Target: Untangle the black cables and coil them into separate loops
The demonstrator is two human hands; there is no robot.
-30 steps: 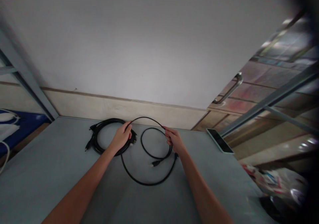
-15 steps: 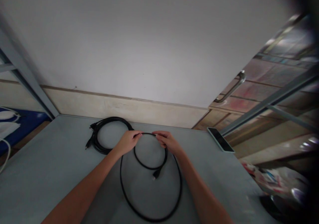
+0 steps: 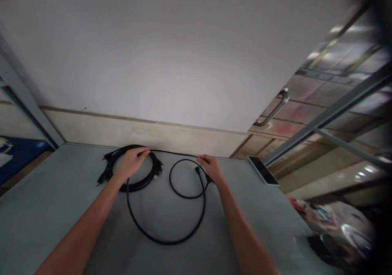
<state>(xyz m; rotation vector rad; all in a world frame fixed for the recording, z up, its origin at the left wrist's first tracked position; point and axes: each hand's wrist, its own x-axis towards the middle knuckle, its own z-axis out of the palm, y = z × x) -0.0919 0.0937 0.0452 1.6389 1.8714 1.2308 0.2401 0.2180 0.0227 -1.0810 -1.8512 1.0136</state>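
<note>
A thin black cable (image 3: 174, 153) runs between my hands, close to the back edge of the table. My left hand (image 3: 132, 160) is closed on it, above a coiled bundle of black cables (image 3: 141, 185) with plugs sticking out at both sides. My right hand (image 3: 211, 167) pinches the same cable further right. From there it falls into a small loop (image 3: 185, 196) on the table and a wider loop (image 3: 167, 242) that sweeps toward me and back up to my left hand. A dark plug (image 3: 198, 170) shows beside my right hand.
The grey table (image 3: 245, 226) ends at a wall (image 3: 153, 63). A phone (image 3: 263, 170) lies at the right edge by a metal frame bar (image 3: 290, 140). A door handle (image 3: 272, 109) is behind. Bags (image 3: 324, 218) lie beyond the right edge.
My hands have moved apart, the left one to the left over the coil, drawing out a longer stretch of cable. The wide loop has shifted left and is shallower.
</note>
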